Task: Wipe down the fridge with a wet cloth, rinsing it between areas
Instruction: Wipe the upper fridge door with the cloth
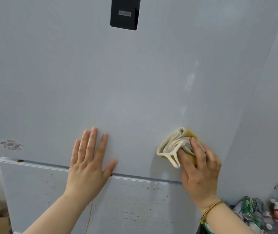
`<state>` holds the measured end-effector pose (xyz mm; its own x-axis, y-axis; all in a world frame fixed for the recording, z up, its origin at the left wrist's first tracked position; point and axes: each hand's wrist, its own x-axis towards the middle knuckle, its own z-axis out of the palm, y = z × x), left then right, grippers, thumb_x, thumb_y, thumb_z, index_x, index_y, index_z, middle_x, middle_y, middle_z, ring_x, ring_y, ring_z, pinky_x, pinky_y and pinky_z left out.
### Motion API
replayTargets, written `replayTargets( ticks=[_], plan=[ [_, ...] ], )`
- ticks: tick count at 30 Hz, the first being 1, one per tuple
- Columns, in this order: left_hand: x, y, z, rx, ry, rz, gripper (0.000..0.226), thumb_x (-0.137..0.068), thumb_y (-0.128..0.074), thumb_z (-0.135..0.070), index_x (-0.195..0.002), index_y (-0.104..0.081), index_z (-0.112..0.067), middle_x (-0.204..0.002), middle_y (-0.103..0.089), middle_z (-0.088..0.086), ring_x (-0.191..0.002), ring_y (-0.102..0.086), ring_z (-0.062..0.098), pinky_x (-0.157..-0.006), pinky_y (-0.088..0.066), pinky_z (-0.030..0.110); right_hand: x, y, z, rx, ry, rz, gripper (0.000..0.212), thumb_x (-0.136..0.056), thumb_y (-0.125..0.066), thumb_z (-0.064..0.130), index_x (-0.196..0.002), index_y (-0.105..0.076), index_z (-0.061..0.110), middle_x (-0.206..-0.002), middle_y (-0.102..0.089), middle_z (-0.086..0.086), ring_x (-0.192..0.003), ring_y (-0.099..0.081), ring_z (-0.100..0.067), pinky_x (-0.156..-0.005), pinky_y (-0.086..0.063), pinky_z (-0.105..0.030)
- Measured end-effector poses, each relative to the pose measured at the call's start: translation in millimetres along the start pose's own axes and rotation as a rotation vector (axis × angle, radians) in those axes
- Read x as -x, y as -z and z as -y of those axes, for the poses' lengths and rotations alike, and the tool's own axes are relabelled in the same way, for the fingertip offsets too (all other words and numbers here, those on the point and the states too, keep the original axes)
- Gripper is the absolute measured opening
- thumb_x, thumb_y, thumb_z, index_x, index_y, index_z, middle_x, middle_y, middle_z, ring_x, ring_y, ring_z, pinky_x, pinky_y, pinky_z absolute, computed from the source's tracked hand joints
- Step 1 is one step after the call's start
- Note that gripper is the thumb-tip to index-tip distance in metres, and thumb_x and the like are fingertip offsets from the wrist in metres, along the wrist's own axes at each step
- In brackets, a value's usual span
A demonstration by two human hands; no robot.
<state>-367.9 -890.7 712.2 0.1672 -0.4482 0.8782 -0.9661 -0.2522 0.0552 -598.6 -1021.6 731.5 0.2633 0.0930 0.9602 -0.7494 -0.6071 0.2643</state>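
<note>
Fridge door is pale and glossy; brown spots are seen below its seam. Left hand is pressed flat above the seam, fingers spread. Right of it, cloth is clamped against the door by right hand.

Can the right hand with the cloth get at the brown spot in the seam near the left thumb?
Probably yes: the right hand presses the cloth just above that seam, nothing between; only the left hand crowds the spot.

Pale fridge door, flat left hand and bunched cloth on it.
</note>
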Motion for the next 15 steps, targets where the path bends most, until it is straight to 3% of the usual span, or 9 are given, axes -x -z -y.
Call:
replayTargets(
  ticks=[2, 5, 9, 12, 15],
  plan=[
    [0, 1, -1, 0.007, 0.015, 0.007, 0.064, -0.091, -0.008, -0.058, -0.145, 0.005, -0.026, -0.155, 0.009, -0.002, -0.141, 0.014, 0.008, -0.116, 0.009, 0.026, 24, -3, 12, -0.021, 0.034, 0.044, 0.028, -0.098, -0.026, 0.021, -0.112, -0.049, 0.027, -0.123, -0.041, -0.007, -0.105, -0.04, -0.031, -0.085, -0.033, -0.042],
    [-1, 1, -4, -0.004, 0.031, 0.03, 0.064, -0.091, -0.009, -0.058, -0.146, 0.0, -0.025, -0.152, -0.007, 0.008, -0.141, 0.014, 0.008, -0.116, 0.008, 0.027, 53, -4, 22, -0.04, 0.255, 0.155, 0.031, -0.099, -0.026, 0.017, -0.115, -0.049, 0.03, -0.129, -0.041, -0.002, -0.107, -0.043, -0.027, -0.098, -0.029, -0.041],
    [-2, 1, -9, 0.042, 0.104, 0.061, 0.068, -0.091, -0.01, -0.058, -0.138, -0.024, -0.012, -0.144, -0.019, 0.014, -0.141, 0.015, 0.006, -0.115, 0.008, 0.027, 28, -1, 8, -0.039, 0.401, 0.114, 0.031, -0.099, -0.028, 0.015, -0.115, -0.05, 0.03, -0.125, -0.044, 0.0, -0.106, -0.045, -0.025, -0.1, -0.026, -0.039],
    [-3, 5, -14, 0.1, 0.124, 0.017, 0.062, -0.093, -0.011, -0.053, -0.133, -0.032, -0.01, -0.142, -0.021, 0.013, -0.142, 0.007, 0.012, -0.114, 0.006, 0.026, -13, -1, -11, 0.001, 0.192, 0.003, 0.031, -0.09, -0.038, 0.01, -0.114, -0.05, 0.026, -0.124, -0.043, -0.005, -0.103, -0.042, -0.029, -0.088, -0.033, -0.041],
    [-17, 9, -20, 0.122, 0.082, -0.105, 0.053, -0.094, -0.015, -0.046, -0.127, -0.037, -0.01, -0.138, -0.025, 0.015, -0.134, -0.008, 0.023, -0.115, 0.003, 0.029, -36, -4, -8, 0.007, -0.029, -0.082, 0.028, -0.09, -0.035, 0.011, -0.113, -0.049, 0.023, -0.126, -0.04, -0.008, -0.105, -0.04, -0.031, -0.085, -0.033, -0.042]
  ],
)
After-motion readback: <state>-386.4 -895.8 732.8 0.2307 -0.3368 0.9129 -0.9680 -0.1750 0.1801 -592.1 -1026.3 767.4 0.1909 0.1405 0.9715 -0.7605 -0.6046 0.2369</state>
